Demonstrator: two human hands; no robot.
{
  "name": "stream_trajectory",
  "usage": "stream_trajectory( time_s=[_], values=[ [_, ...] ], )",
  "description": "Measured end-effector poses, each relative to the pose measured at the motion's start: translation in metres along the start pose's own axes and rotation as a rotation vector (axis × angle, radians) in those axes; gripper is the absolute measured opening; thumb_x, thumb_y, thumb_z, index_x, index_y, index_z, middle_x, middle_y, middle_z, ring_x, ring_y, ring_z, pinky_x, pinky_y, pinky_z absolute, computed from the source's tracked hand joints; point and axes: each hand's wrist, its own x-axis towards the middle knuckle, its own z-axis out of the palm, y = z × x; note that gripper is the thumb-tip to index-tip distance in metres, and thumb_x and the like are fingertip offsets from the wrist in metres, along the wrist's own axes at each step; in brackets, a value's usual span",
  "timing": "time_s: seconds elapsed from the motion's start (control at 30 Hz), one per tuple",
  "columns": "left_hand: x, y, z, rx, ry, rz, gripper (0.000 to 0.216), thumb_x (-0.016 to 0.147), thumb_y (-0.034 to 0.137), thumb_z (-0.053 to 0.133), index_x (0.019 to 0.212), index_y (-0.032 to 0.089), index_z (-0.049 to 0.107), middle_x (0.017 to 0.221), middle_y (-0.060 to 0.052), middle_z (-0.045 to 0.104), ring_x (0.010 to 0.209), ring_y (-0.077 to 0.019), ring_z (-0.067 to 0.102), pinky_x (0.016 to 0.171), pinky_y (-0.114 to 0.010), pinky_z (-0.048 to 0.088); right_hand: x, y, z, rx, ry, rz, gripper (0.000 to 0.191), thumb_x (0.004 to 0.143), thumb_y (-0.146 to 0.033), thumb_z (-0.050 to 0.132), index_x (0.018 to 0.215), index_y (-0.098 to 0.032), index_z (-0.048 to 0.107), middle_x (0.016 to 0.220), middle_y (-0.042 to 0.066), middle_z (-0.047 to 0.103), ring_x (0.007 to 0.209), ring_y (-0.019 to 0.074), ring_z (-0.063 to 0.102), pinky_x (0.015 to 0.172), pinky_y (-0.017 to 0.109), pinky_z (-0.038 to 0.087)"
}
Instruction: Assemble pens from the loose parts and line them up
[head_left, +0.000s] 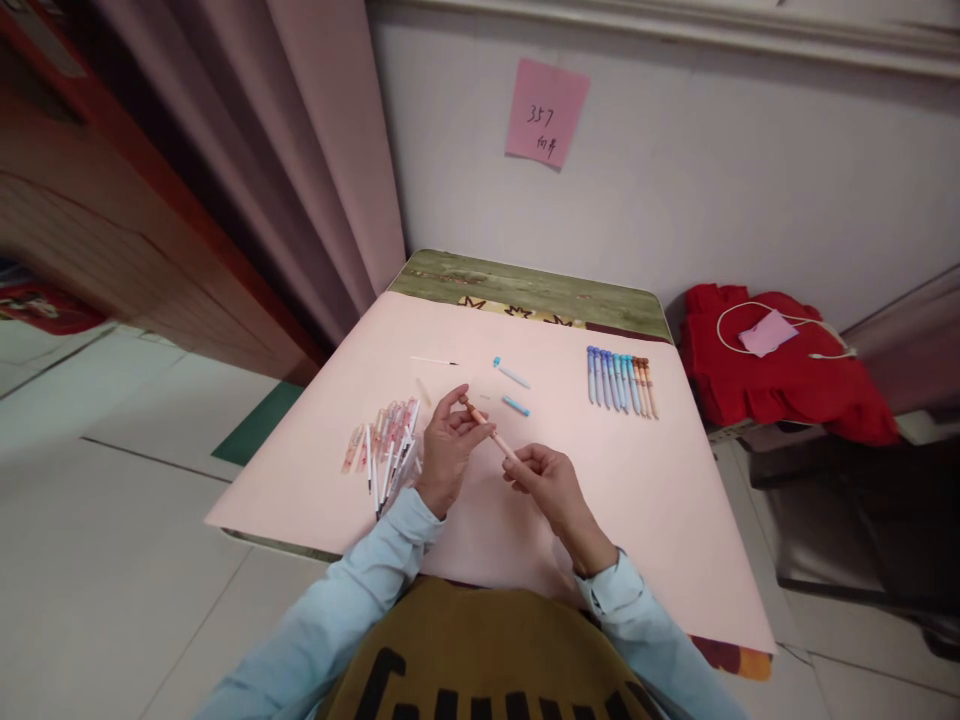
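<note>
**Both hands are holding one pen above the pink sheet**

At the left part of the pink sheet (660, 520), a loose pile of pens (382, 445) is lying, just beside the left hand (448, 450). A little behind it, a thin white refill (433, 360) is lying alone. The left hand is closing its fingers around the orange upper end of the pen (486, 428). The pen is pointing slantwise over the middle of the sheet, between the two hands. Two small blue parts (515, 405) are lying behind it, apart from each other. The right hand (547, 485) is pinching the pale lower end of the pen. Further right, a row of pens (621, 380) is lying side by side, blue ones at the left and orange ones at the right. Beside the table, a red cloth (780, 385) is carrying a white cable (724, 322).
</note>
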Motion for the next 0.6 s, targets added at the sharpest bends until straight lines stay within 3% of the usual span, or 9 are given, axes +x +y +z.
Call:
stream_trajectory(
  time_s=[0.1,0.27,0.37,0.5,0.6],
  values=[
    [0.001,0.0,0.002,0.001,0.022,0.011,0.074,0.063,0.021,0.082,0.131,0.022,0.051,0.086,0.0,0.064,0.083,-0.0142,0.064,0.083,-0.032,0.053,0.002,0.003,0.0,-0.11,0.073,-0.068,0.04,0.066,-0.052,0.079,0.081,-0.017,0.066,0.064,0.001,0.065,0.053,0.0124,0.055,0.052,0.025,0.042],
    [0.003,-0.002,0.002,0.004,0.038,-0.016,0.074,0.064,0.02,0.081,0.131,0.021,0.05,0.085,0.001,0.065,0.082,-0.0139,0.065,0.083,-0.032,0.052,0.004,0.0,0.003,0.055,-0.095,0.096,0.056,0.082,-0.068,0.053,0.084,-0.014,0.067,0.053,0.001,0.059,0.044,0.0101,0.048,0.046,0.023,0.037],
    [0.004,-0.005,0.002,-0.002,0.064,-0.03,0.074,0.063,0.018,0.081,0.13,0.021,0.05,0.084,0.001,0.065,0.082,-0.0135,0.064,0.084,-0.032,0.051,0.009,0.002,0.003,0.068,-0.057,0.08,0.048,0.075,-0.063,0.065,0.078,-0.014,0.065,0.058,0.002,0.062,0.047,0.0097,0.05,0.048,0.022,0.038],
    [0.007,-0.01,0.003,-0.01,0.109,-0.022,0.072,0.062,0.017,0.081,0.127,0.02,0.052,0.082,0.001,0.065,0.082,-0.0135,0.065,0.084,-0.032,0.05,0.016,0.009,0.001,-0.077,0.099,-0.078,0.038,0.066,-0.05,0.078,0.078,-0.017,0.062,0.067,0.001,0.063,0.056,0.0107,0.051,0.052,0.022,0.039],
    [0.008,-0.014,0.004,-0.031,0.118,-0.015,0.073,0.061,0.017,0.082,0.127,0.021,0.051,0.082,0.002,0.065,0.081,-0.0133,0.065,0.083,-0.031,0.051,0.017,0.012,0.0,-0.142,0.128,-0.128,0.039,0.069,-0.052,0.076,0.083,-0.018,0.063,0.066,-0.001,0.06,0.054,0.01,0.048,0.049,0.021,0.036]
  ],
)
